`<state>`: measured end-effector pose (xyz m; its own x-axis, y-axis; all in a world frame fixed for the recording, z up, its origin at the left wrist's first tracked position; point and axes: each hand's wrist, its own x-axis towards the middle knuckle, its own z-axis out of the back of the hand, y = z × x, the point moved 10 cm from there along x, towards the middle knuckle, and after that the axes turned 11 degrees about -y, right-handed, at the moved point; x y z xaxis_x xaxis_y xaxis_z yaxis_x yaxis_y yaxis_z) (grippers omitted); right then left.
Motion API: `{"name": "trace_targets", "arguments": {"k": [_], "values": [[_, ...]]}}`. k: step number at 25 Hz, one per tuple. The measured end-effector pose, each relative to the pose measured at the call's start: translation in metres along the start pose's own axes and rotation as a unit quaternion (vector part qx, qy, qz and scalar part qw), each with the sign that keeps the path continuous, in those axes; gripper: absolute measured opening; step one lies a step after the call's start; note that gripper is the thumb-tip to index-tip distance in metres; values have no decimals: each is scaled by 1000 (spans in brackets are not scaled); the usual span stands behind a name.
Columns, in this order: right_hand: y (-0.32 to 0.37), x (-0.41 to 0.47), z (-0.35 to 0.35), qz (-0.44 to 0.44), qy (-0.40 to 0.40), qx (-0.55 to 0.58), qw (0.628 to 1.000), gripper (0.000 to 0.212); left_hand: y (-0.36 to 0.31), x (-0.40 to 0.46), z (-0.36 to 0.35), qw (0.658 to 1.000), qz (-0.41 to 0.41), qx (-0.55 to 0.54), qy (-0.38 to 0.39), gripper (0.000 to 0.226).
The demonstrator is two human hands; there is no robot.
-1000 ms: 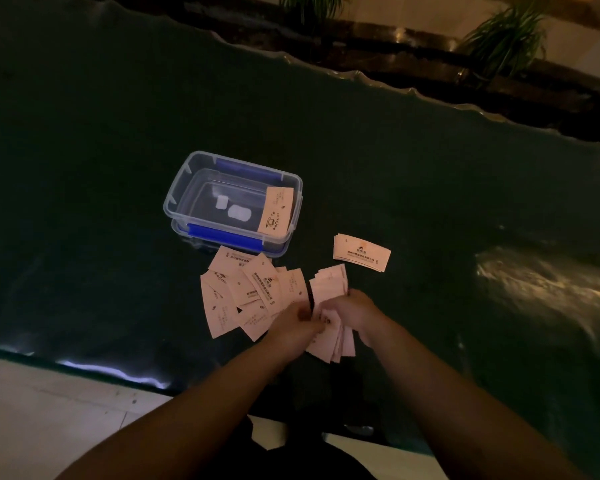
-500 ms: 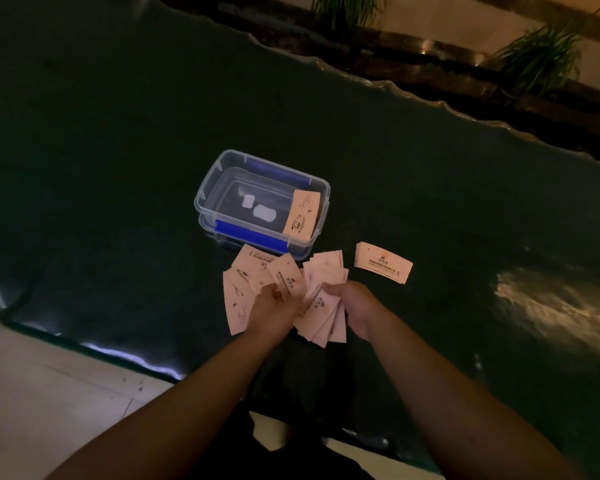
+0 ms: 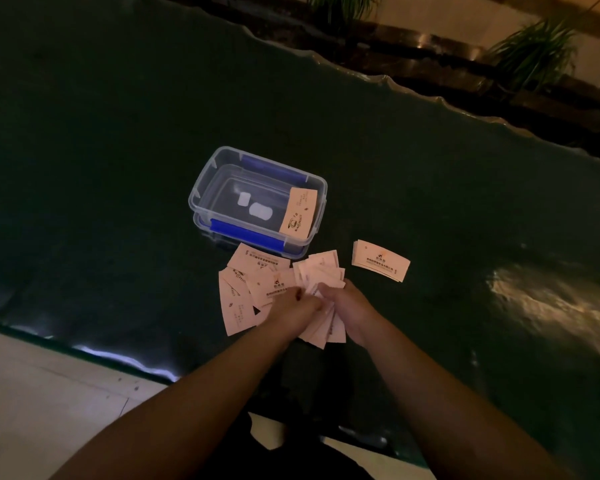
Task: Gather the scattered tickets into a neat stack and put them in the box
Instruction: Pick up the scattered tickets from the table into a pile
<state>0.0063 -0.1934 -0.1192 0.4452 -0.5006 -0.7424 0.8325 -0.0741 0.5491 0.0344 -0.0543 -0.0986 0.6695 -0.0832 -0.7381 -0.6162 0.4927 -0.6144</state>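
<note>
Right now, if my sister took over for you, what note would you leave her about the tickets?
Left hand: pressed on the loose tickets spread on the dark table.
Right hand: holding a messy bunch of tickets, not yet squared.
Box: open, just beyond the spread, with one ticket leaning inside against its right wall.
A small neat stack lies on the table right of the hands.
Done: part of the gathering.
Left: collect the spread, add the neat stack, square everything, put it in the box.

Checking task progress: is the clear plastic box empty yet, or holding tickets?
Nearly empty: the clear plastic box with blue clips holds one pink ticket leaning against its right wall.
</note>
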Motion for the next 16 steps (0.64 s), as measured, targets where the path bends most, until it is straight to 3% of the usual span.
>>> {"name": "trace_targets", "arguments": {"k": [4, 6, 7, 9, 11, 13, 16], "values": [[-2, -2, 12, 64, 31, -69, 995, 74, 6, -13, -25, 997, -29, 17, 73, 39], [1, -1, 24, 87, 32, -84, 992, 61, 2, -18, -15, 993, -95, 44, 51, 26], [0, 1, 31, 82, 25, -73, 994, 56, -2, -17, 1, 988, -132, 75, 3, 24], [-2, 5, 38, 58, 25, -43, 997, 49, -11, -11, 46, 953, -186, 189, -146, 44], [0, 4, 35, 58, 41, -43, 997, 48, -9, 8, 79, 907, -158, 321, -221, 74], [10, 0, 27, 82, 63, -76, 992, 48, 1, 27, 89, 888, -114, 399, -198, 82], [31, -11, 12, 125, 97, -155, 975, 46, -3, 35, 80, 870, -166, 439, -154, 74]]}}
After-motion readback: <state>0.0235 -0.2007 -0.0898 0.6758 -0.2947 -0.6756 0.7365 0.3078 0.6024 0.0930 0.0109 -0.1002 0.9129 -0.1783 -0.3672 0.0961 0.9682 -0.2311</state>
